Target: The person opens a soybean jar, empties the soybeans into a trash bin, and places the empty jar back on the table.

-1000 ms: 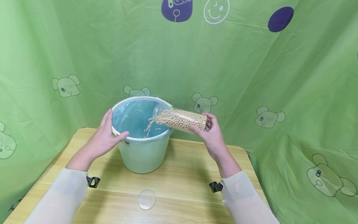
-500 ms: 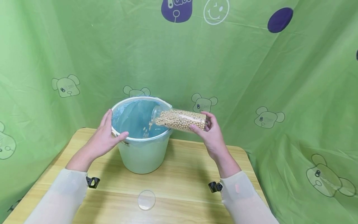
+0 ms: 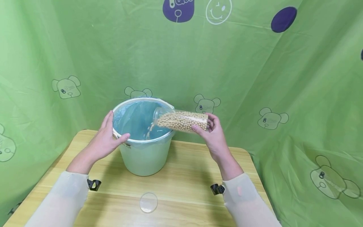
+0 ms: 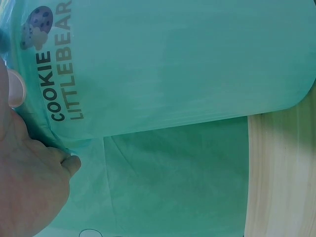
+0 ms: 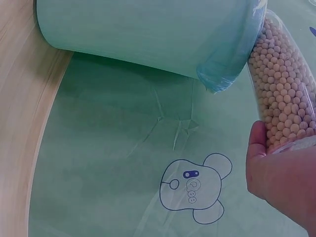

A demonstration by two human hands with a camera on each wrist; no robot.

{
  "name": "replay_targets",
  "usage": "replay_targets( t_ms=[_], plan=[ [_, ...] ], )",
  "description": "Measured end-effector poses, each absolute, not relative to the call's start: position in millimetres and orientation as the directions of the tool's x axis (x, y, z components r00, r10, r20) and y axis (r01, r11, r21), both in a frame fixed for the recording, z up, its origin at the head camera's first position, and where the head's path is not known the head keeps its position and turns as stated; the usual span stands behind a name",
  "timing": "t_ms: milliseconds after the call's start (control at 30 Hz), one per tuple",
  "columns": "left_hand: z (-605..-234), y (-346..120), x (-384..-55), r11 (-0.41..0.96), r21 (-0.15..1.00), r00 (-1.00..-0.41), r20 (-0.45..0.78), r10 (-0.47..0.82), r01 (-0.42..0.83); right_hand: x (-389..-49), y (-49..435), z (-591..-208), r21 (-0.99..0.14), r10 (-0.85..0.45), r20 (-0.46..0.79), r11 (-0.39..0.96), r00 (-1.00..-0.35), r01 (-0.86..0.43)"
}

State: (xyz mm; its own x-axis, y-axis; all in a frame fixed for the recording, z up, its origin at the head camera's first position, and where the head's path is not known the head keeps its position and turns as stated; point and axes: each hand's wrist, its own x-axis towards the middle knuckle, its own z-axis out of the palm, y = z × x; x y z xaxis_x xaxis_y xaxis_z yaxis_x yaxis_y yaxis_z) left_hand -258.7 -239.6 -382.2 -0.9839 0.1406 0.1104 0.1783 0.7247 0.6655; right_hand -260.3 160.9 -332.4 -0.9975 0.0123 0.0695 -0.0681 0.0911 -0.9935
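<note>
My right hand [image 3: 215,135] grips the base end of a clear plastic jar [image 3: 181,121], tipped nearly level with its mouth over the bucket. Soybeans [image 5: 284,86] fill most of the jar, and a thin stream of them falls inside the bucket. The pale green bucket [image 3: 144,159] stands on the table with a blue plastic liner bag [image 3: 131,121] folded over its rim. On its left side my left hand [image 3: 103,140] holds the rim, thumb along the front edge. In the left wrist view, fingers [image 4: 73,165] show below the rim. The bucket's bottom is hidden.
A round clear lid [image 3: 148,202] lies flat on the wooden table [image 3: 184,183], near the front. Green cloth [image 3: 241,63] with printed bear heads hangs behind and at both sides. Black wrist mounts [image 3: 217,189] sit at the cuffs.
More soybeans have run out, leaving slightly more bare space near the jar's mouth. The jar and right hand have shifted a touch left. The left hand keeps its place.
</note>
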Motion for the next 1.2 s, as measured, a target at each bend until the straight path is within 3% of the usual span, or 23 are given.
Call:
replay_targets(
  t_ms=[667, 1200],
  plan=[
    [-381.6, -239.5, -258.2, 0.724, 0.666, -0.984, 0.108, 0.142, 0.178, -261.8, 159.9, -329.0, -0.99, 0.025, 0.065, 0.129, -0.998, -0.061],
    [-380.3, -239.4, -257.4, 0.721, 0.668, -0.982, 0.113, 0.15, 0.187, -262.4, 158.4, -325.0, -0.995, 0.044, 0.075, 0.075, -0.996, -0.071]
  ],
)
